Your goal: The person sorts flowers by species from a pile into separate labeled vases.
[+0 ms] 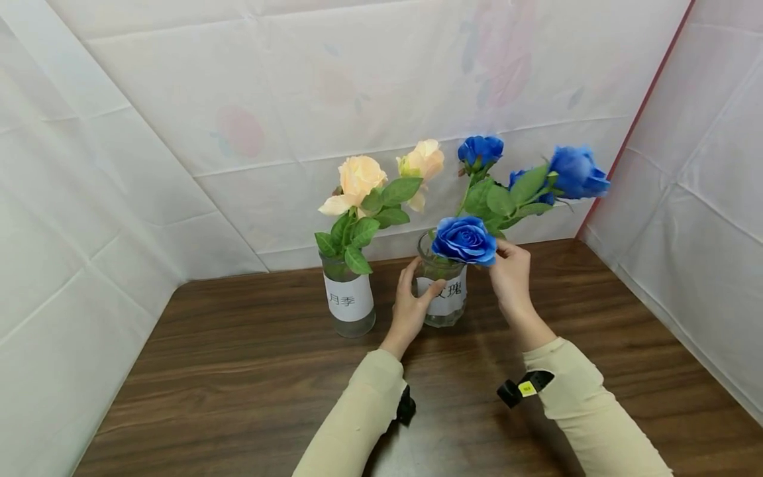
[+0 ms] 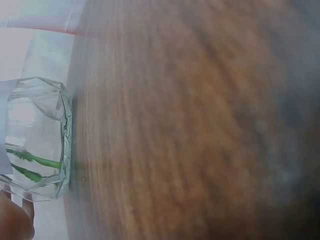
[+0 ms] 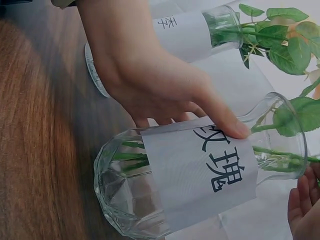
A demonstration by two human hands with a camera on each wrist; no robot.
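Observation:
My left hand [image 1: 411, 308] grips a clear glass vase [image 1: 444, 319] low on its side, thumb across its white label [image 3: 200, 175]. Green stems [image 3: 131, 156] stand inside the vase, and several blue roses lean out of its mouth. One blue rose [image 1: 465, 240] droops forward over the rim; another [image 1: 577, 173] reaches far to the right and looks blurred. Beside the rim, my right hand [image 1: 512, 275] has its fingers curled at a blue rose's stem; the front bloom partly hides the fingertips. In the left wrist view, fingers [image 2: 15, 220] show below the vase base [image 2: 65, 140].
Left of the blue roses stands a second glass vase [image 1: 353, 327] with a white label, holding peach roses [image 1: 360, 177] with green leaves. Both vases stand on a dark wooden table [image 1: 250, 371]. White curtain panels [image 1: 208, 79] close in the back and sides.

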